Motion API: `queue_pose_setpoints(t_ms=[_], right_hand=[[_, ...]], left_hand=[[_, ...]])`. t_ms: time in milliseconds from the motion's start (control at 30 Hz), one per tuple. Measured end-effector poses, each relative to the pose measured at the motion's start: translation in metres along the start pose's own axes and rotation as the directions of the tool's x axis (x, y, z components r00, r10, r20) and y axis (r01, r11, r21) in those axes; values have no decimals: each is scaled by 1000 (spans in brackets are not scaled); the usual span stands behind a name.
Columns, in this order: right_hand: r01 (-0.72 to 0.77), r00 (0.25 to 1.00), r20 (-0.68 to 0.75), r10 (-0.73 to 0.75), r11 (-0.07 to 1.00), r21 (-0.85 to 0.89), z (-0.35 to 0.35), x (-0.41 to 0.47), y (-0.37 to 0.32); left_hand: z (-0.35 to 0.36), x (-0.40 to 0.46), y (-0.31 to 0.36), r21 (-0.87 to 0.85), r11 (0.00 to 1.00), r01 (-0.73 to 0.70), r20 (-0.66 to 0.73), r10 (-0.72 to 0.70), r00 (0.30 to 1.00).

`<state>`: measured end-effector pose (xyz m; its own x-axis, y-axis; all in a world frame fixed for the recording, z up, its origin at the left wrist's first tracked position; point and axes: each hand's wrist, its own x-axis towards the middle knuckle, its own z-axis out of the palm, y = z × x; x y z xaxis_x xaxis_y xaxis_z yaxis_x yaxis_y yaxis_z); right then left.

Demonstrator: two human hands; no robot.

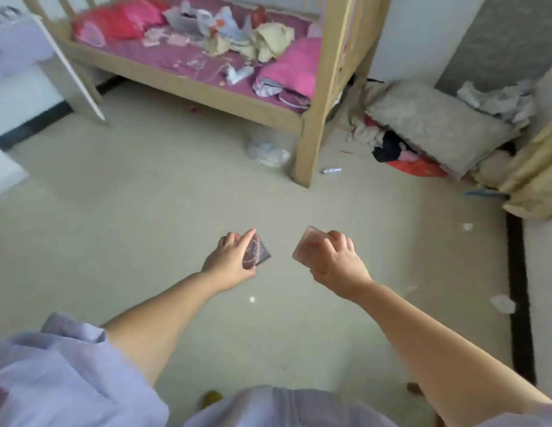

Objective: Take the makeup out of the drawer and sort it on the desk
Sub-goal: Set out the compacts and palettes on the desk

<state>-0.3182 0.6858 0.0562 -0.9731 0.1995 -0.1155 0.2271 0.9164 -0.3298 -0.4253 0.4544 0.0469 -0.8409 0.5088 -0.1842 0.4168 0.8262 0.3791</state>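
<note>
Above the bare beige floor (145,211), both arms reach forward. The left hand (230,260) grips a dark square compact (257,252) with pale lettering, fingers curled over its edge. The right hand (337,260) holds a pink rectangular palette (305,246), tilted. The two cases are near each other, not touching. Beyond stands a wooden cot (311,118) heaped with clothes.

Illegible print on dark compact (258,252)

wooden cot (311,143), grey cushion (435,124), plastic bag (268,151)
</note>
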Motion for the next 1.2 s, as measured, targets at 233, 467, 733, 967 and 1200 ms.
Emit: queue_pose_setpoints(t_ms=[233, 467, 733, 967, 1200], right_hand=[[260, 964, 40, -262, 965, 34, 60, 96, -208], [404, 906, 144, -398, 915, -12, 83, 180, -319], [535, 835, 182, -519, 843, -54, 92, 348, -417], [687, 694, 325, -642, 726, -32, 100, 499, -534], [841, 506, 369, -779, 541, -10, 164, 605, -686]], left_hand=[[-93, -52, -209, -15, 970, 242, -100, -243, 965], [-133, -46, -318, -130, 916, 380, -165, -397, 903], [-195, 52, -416, -201, 887, 416, -248, -457, 854], [-261, 118, -522, -309, 800, 514, -271, -592, 759], [-289, 121, -676, -325, 660, 678, -247, -751, 613]])
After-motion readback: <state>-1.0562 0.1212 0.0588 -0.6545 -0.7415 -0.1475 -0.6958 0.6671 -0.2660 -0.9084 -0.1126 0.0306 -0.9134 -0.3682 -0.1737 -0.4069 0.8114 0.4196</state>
